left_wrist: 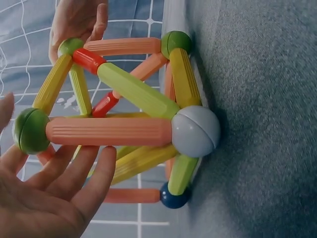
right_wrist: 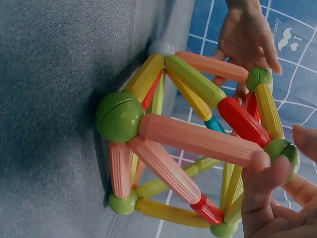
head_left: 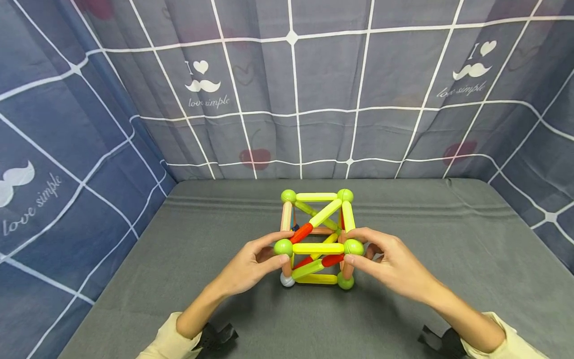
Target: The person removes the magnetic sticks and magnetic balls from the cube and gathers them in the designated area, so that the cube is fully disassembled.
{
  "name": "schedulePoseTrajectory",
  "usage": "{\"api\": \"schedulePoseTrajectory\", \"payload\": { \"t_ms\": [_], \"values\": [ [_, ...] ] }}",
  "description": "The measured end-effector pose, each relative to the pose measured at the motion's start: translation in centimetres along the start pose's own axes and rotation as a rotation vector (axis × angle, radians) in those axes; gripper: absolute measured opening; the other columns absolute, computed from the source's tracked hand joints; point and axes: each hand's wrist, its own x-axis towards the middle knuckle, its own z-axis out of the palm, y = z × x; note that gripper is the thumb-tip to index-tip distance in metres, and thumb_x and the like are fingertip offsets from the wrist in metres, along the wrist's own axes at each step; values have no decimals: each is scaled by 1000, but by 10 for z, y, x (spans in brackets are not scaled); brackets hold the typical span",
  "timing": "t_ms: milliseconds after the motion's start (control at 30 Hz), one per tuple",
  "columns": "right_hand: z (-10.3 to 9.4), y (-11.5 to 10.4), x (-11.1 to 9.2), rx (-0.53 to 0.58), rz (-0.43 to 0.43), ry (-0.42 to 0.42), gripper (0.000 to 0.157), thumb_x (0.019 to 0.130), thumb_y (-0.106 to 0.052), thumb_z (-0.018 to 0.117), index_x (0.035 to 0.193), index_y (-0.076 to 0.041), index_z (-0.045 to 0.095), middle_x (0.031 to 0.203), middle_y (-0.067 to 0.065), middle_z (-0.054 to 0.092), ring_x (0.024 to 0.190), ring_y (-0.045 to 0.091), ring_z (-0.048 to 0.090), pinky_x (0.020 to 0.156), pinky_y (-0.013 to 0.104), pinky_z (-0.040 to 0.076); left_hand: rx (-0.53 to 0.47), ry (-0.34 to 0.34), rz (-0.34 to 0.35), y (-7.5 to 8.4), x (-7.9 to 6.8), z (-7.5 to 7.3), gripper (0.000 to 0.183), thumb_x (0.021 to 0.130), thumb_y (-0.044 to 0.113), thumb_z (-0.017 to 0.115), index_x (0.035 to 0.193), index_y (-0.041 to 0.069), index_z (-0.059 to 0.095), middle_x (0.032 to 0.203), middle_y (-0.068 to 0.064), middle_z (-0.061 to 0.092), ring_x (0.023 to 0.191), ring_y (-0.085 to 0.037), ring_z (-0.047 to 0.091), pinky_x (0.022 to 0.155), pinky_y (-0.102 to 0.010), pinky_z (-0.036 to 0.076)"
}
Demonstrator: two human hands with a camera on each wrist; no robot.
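Observation:
A box-shaped frame of coloured rods and balls, apparently a magnetic stick-and-ball toy, stands on the grey cloth. My left hand [head_left: 244,269] pinches the green ball [head_left: 283,248] at its near upper left corner between thumb and fingers. At the near upper right corner, my right hand [head_left: 396,264] pinches another green ball [head_left: 354,247]. A yellow rod [head_left: 317,249] joins these two balls. Under the left one, an orange rod [left_wrist: 109,131] runs down to a grey ball [left_wrist: 196,131]. Red-and-green diagonal rods [right_wrist: 242,119] cross the faces. A dark blue ball [left_wrist: 174,195] sits at a far lower corner.
Grey cloth [head_left: 179,259] covers the surface beneath the frame. A blue-grey curtain [head_left: 327,85] with white grid lines rises behind it, and more curtain [head_left: 58,129] hangs at the left side. Dark straps [head_left: 217,338] circle both wrists.

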Motion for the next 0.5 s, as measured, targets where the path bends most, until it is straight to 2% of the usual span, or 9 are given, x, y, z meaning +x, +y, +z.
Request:
{"api": "schedulePoseTrajectory", "payload": {
  "t_ms": [67, 133, 167, 233, 400, 500],
  "values": [
    [1, 0, 2, 3, -1, 5, 27, 92, -18, 72, 117, -26, 66, 96, -8, 65, 60, 11, 56, 48, 27, 42, 26, 26, 2, 0, 0, 1, 45, 101, 12, 58, 144, 8, 48, 72, -11, 60, 64, -15, 48, 56, -26, 34],
    [2, 0, 2, 30, 1, 7, 25, 93, -16, 71, 116, -24, 66, 91, -5, 64, 57, 11, 54, 45, 27, 43, 48, 53, 2, 0, 0, 3, 42, 100, 12, 60, 141, 9, 52, 69, -2, 51, 59, -11, 39, 51, -26, 30],
    [2, -1, 3, 44, -1, 8, 24, 93, -15, 71, 115, -22, 66, 88, -4, 64, 56, 11, 53, 43, 27, 43, 54, 65, 3, -1, 0, 3, 41, 100, 12, 60, 140, 9, 53, 68, 1, 46, 59, -10, 39, 50, -26, 30],
    [4, -2, 3, 75, -1, 2, 23, 94, -12, 70, 115, -19, 66, 86, 0, 64, 52, 11, 52, 41, 28, 44, 53, 77, 19, -1, 1, 4, 40, 100, 10, 60, 139, 9, 54, 71, 1, 43, 59, -12, 39, 49, -27, 31],
    [7, -4, 2, 112, -21, -6, 24, 95, -2, 64, 117, -12, 63, 86, 9, 63, 49, 16, 54, 42, 29, 46, 36, 81, 48, -3, 0, 5, 39, 100, 8, 59, 139, 9, 55, 85, -6, 55, 68, -18, 50, 52, -30, 33],
    [9, -5, 1, 138, -34, -13, 25, 95, 2, 61, 117, -10, 62, 86, 11, 64, 51, 19, 56, 44, 29, 48, 34, 77, 52, -3, 0, 5, 39, 100, 8, 59, 139, 9, 55, 86, -11, 56, 70, -17, 52, 52, -30, 32]
  ]
}}
